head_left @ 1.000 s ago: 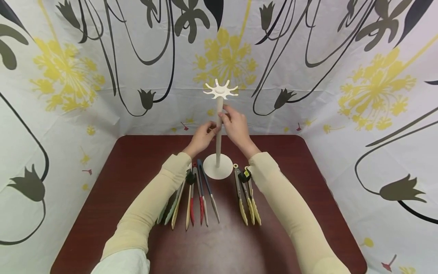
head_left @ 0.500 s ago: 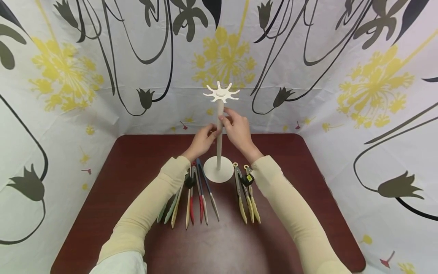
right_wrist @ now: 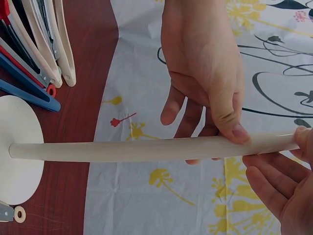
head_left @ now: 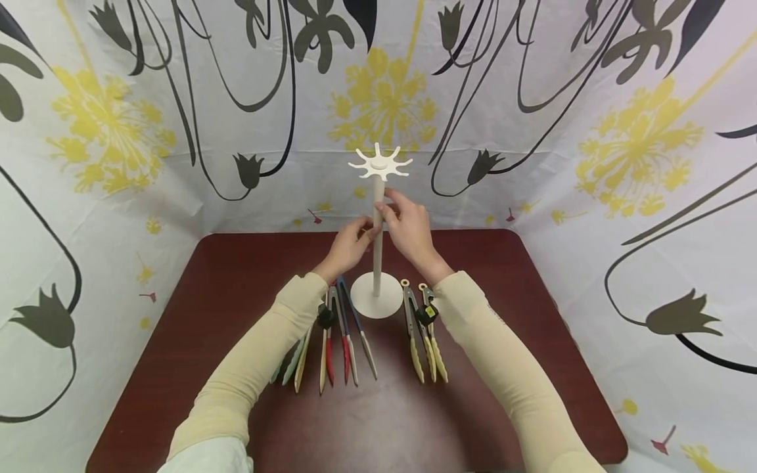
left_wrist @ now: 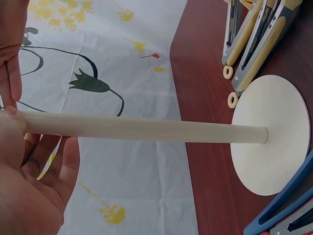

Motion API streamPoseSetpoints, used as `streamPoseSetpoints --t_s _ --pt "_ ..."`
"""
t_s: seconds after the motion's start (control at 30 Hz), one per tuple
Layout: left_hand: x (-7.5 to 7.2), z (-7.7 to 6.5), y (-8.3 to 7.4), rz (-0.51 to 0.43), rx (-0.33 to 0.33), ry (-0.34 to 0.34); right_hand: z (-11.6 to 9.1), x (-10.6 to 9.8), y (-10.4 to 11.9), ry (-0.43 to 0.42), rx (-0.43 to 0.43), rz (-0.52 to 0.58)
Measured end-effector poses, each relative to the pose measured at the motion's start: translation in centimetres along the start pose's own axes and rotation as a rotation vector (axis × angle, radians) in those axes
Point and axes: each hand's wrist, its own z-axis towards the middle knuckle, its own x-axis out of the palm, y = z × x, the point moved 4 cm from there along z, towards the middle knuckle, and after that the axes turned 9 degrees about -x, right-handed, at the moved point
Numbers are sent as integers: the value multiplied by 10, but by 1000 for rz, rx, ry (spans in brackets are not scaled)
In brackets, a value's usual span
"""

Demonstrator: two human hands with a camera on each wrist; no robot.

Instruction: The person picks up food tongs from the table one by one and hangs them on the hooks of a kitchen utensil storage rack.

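Note:
A white stand [head_left: 377, 259] with a round base [head_left: 361, 303] and a spoked top [head_left: 378, 165] stands upright near the table's back. My left hand [head_left: 347, 246] pinches its pole partway up, thumb on the near side in the right wrist view. Higher on the same pole, just below the spokes, my right hand [head_left: 412, 231] pinches with thumb and fingers. Both hands also show close together in the right wrist view, the left hand [right_wrist: 205, 73] nearer the base than the right hand [right_wrist: 296, 196]. The spoked top lies outside both wrist views.
Tongs with red, blue, green and cream parts [head_left: 345, 335] lie left of the base, partly under my left forearm. Yellow-tipped tongs [head_left: 422, 341] lie to its right, partly behind the wrist camera. A patterned cloth [head_left: 284, 190] surrounds the dark red table [head_left: 177, 341].
The stand has come slightly nearer to me, its base shifting down between the tongs. Both hands have moved with it and keep their hold on the pole.

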Motion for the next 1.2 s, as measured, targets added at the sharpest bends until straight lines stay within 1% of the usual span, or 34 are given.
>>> streamPoseSetpoints --t_s 0.33,0.57,0.67,0.77,0.87,0.97,1.07,1.13,1.2 --pt "1 -5 1 3 -11 -13 -4 0 2 6 -1 32" --pt "1 -7 1 -41 -9 -6 -5 2 0 7 -18 29" --pt "0 -7 -1 -41 -8 -13 -3 0 -1 43 -10 52" --pt "-2 -8 -3 -10 3 -21 -1 -5 -2 134 18 84" --pt "-8 -12 -7 25 12 -31 4 -17 -2 235 57 97" --pt "-19 -19 -9 20 15 -45 12 -39 2 267 61 76" --pt "-32 -30 -7 6 7 -62 23 -66 11 250 -2 70" --pt "-40 -39 -3 14 -2 -72 32 -79 21 254 -85 66" --pt "-47 -47 4 27 -13 -86 40 -89 30 279 -163 50"
